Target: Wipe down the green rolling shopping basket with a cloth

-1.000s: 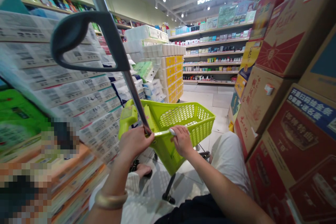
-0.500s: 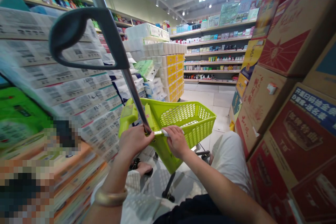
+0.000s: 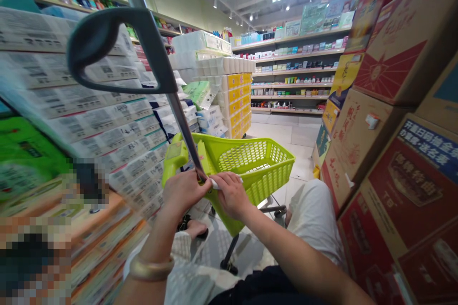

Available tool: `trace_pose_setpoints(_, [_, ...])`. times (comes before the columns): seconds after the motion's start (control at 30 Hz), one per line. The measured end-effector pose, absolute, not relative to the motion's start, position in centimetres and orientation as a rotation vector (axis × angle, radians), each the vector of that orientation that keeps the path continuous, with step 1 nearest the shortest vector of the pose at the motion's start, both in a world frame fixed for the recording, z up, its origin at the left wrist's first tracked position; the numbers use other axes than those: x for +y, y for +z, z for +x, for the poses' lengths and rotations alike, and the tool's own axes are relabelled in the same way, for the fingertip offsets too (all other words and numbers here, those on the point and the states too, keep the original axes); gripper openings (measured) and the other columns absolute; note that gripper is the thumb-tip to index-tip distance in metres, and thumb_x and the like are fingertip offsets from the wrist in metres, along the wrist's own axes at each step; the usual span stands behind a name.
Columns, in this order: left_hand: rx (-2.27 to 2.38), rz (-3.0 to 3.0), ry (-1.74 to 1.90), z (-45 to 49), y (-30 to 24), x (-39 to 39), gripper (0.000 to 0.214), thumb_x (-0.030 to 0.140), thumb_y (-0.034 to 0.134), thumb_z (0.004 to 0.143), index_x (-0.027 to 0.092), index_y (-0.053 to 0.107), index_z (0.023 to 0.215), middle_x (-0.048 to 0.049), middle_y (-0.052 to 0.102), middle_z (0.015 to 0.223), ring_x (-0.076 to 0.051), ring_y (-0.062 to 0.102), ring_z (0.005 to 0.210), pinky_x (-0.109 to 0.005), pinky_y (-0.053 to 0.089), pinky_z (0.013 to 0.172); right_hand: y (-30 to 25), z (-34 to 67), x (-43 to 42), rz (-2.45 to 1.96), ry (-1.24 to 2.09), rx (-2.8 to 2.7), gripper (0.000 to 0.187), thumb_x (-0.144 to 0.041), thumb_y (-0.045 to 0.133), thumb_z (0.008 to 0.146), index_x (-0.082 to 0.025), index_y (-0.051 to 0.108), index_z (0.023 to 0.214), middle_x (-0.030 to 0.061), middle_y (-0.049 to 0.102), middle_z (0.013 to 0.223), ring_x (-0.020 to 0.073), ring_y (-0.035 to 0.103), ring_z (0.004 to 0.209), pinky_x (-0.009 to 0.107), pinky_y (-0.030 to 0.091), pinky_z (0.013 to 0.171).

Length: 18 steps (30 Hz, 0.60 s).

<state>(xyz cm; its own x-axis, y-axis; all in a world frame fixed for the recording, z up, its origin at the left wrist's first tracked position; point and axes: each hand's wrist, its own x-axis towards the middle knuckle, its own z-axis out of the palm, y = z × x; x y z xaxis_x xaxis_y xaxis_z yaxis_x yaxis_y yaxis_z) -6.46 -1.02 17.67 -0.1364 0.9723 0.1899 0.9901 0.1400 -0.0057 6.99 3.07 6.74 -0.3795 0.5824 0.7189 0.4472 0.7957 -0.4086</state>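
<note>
A shiny metal pole (image 3: 183, 121) slants down from the top left, and partway along it sits a dark grey loop-shaped handle (image 3: 164, 64). My left hand (image 3: 184, 190) is closed around the pole's lower end, thumb pointing right, above the handle end of a lime-green shopping cart (image 3: 274, 183). Right beside it, my right hand (image 3: 231, 193) has its fingers curled over a small white thing (image 3: 213, 184) that shows at both sides of the fingers. What this white piece is, I cannot make out. The cart's basket, with slotted walls, points away to the right.
Stacked white packs (image 3: 118, 119) line the left side. Cardboard cartons (image 3: 382, 136) rise close on the right. Yellow-and-white packs (image 3: 238, 100) stand ahead, before shelves (image 3: 293, 71) of small goods. Tiled floor (image 3: 282, 128) runs between. A sandalled foot (image 3: 196, 228) is below.
My right hand has slid a little to the left, closer to my left hand, and the white thing has shifted with it. The pole, left hand and cart look nearly the same.
</note>
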Motion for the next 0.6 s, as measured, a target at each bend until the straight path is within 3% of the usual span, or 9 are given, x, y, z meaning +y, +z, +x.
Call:
trace_pose_setpoints(0.23, [-2.236, -1.967, -0.196, -6.4, 17.6, -1.0, 0.04, 0.053, 0.045, 0.08, 0.028, 0.074, 0.089, -0.0093, 0.074, 0.089, -0.03, 0.068, 0.086, -0.035, 0.046, 0.067, 2.3, 11.7, 5.8, -0.954, 0.07, -1.934, 0.044, -0.011, 0.042, 0.086, -0.021, 0.054, 0.128, 0.0082, 0.058, 0.119, 0.0233, 0.043, 0.117, 0.043, 0.03, 0.107])
trace_pose_setpoints(0.37, [-2.24, -1.96, -0.222, -6.1, 17.6, -1.1, 0.038, 0.053, 0.046, 0.079, 0.029, 0.074, 0.086, -0.0079, 0.074, 0.087, -0.028, 0.068, 0.084, -0.033, 0.046, 0.067, 2.5, 9.8, 4.8, -0.901, 0.112, -1.881, 0.051, -0.017, 0.043, 0.087, -0.018, 0.045, 0.138, 0.0112, 0.052, 0.123, 0.0252, 0.04, 0.121, 0.047, 0.029, 0.109])
trace_pose_setpoints(0.47, [-2.234, -1.962, -0.249, -6.1, 17.6, -1.2, 0.035, 0.051, 0.048, 0.079, 0.029, 0.074, 0.085, -0.0067, 0.074, 0.085, -0.026, 0.068, 0.083, -0.032, 0.046, 0.068, 3.7, 8.3, 3.8, -0.728, 0.165, -1.937, 0.057, -0.018, 0.04, 0.088, -0.018, 0.035, 0.145, 0.0108, 0.049, 0.129, 0.0242, 0.039, 0.125, 0.044, 0.031, 0.109])
trace_pose_setpoints(0.6, [-2.205, -1.964, -0.26, -6.3, 17.5, -1.2, 0.035, 0.052, 0.048, 0.079, 0.028, 0.073, 0.085, -0.0068, 0.074, 0.084, -0.027, 0.069, 0.082, -0.033, 0.046, 0.066, 3.9, 9.3, 4.5, -0.658, 0.142, -2.01, 0.05, -0.017, 0.037, 0.092, -0.024, 0.041, 0.142, 0.0074, 0.054, 0.127, 0.0214, 0.043, 0.122, 0.039, 0.034, 0.105])
